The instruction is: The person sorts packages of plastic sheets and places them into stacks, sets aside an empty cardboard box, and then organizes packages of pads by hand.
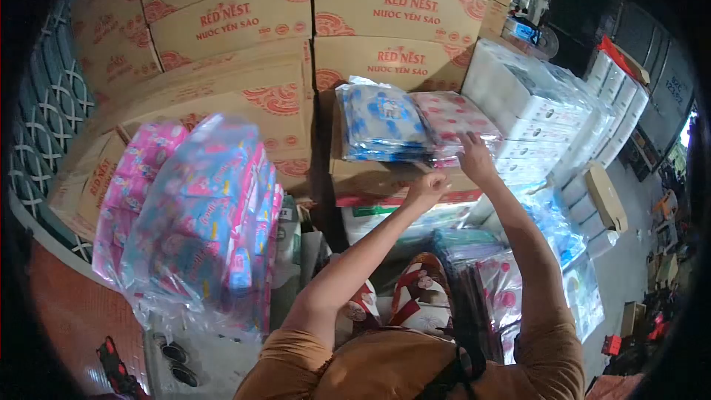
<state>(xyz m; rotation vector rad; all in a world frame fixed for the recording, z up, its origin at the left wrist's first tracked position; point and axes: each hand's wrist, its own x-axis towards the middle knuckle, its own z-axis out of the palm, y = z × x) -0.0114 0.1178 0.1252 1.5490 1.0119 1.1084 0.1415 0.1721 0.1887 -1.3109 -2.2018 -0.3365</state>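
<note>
A stack of clear-wrapped packs with red dots (pixel 453 112) lies on top of a cardboard box. My right hand (pixel 475 157) rests at this stack's near right side, its fingers stretched out over the wrapping. Just in front of the stack, lower and to the left, is my left hand (pixel 427 189) with its fingers curled in. Whether anything is in that hand is hidden. Blue-patterned packs (pixel 385 120) in shiny clear wrap are piled directly left of the red-dotted ones.
Brown cartons (pixel 404 7) printed "Red Nest" form a wall behind. Large pink and blue plastic-wrapped bundles (pixel 196 215) stand at left. White wrapped packs (pixel 522 104) are stacked at right. More bagged packs (pixel 500 281) lie by my legs. A metal lattice gate (pixel 52 118) is far left.
</note>
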